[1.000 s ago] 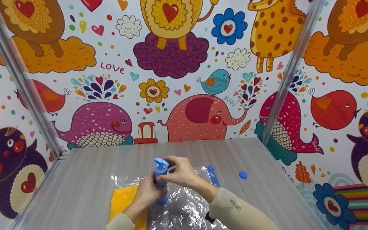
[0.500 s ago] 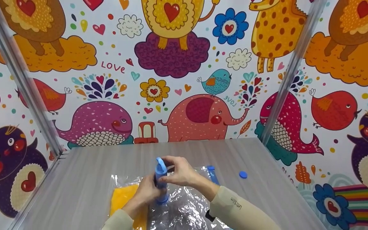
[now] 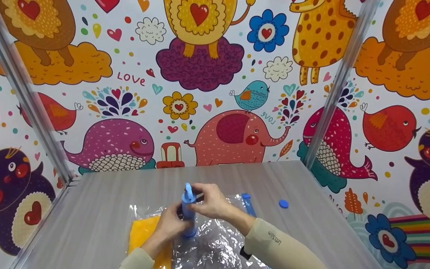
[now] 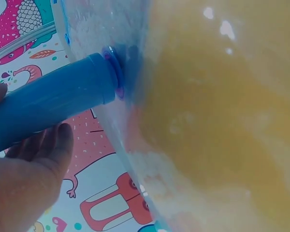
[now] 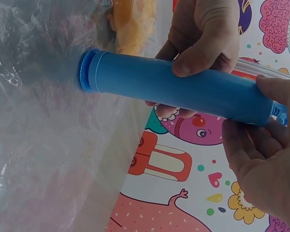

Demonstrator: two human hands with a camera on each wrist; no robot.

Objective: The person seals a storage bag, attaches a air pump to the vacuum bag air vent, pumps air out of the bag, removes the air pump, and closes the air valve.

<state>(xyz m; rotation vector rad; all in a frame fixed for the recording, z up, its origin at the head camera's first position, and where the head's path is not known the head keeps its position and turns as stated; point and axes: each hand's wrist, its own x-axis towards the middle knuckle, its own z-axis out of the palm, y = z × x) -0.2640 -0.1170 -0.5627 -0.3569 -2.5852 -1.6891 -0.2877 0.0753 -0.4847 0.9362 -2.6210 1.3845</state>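
A blue hand pump (image 3: 188,210) stands nearly upright on the clear plastic storage bag (image 3: 218,244), its lower end at the bag's round blue valve (image 5: 85,70). My left hand (image 3: 173,221) grips the middle of the barrel, thumb on one side and fingertips showing beyond the other. Higher up, my right hand (image 3: 213,201) holds the barrel's top end between thumb and fingers, just below the looped handle (image 3: 189,189). Folded yellow fabric (image 3: 142,231) lies inside the bag on the left.
A round blue cap (image 3: 283,204) lies on the grey table (image 3: 312,231) to the right of the bag. Along the bag's right edge runs a blue strip (image 3: 249,206). Cartoon-printed walls (image 3: 207,93) with metal corner posts (image 3: 325,112) enclose the table's back and sides.
The pump's handle loop has turned from sideways to nearly edge-on. Both hands keep almost the same place on the barrel, and the bag and cap have stayed put.
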